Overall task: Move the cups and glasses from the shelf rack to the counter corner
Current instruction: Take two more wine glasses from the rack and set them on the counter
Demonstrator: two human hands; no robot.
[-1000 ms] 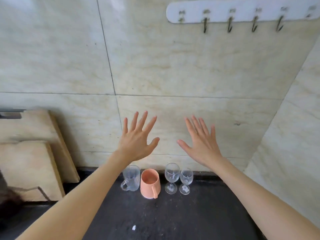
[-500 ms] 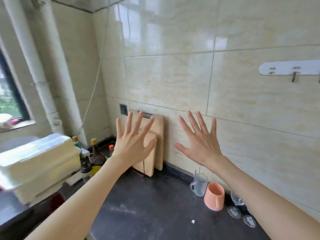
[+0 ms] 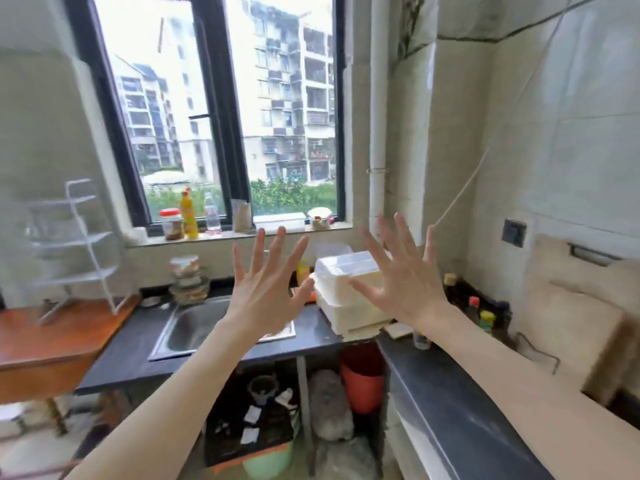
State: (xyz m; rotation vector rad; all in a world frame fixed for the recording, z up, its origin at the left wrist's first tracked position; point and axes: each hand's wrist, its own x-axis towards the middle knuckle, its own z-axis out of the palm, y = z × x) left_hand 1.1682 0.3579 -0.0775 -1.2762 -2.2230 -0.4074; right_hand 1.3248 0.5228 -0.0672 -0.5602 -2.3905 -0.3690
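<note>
My left hand [image 3: 266, 289] and my right hand [image 3: 401, 275] are raised in front of me with fingers spread wide, holding nothing. A white wire shelf rack [image 3: 74, 244] stands on a wooden table [image 3: 52, 341] at the far left, blurred; what sits on its tiers I cannot tell. The dark counter [image 3: 460, 410] runs along the right wall. No cups or glasses are in view.
A steel sink [image 3: 194, 323] is set in the counter under the window. White foam boxes [image 3: 349, 292] are stacked beside it. Bottles and jars line the windowsill [image 3: 242, 233]. Wooden cutting boards [image 3: 575, 330] lean on the right wall. Buckets and clutter sit under the counter.
The view has swung left from the counter corner, where the cups and glasses stood, to the window, sink and shelf rack. Both hands stay raised and spread.
</note>
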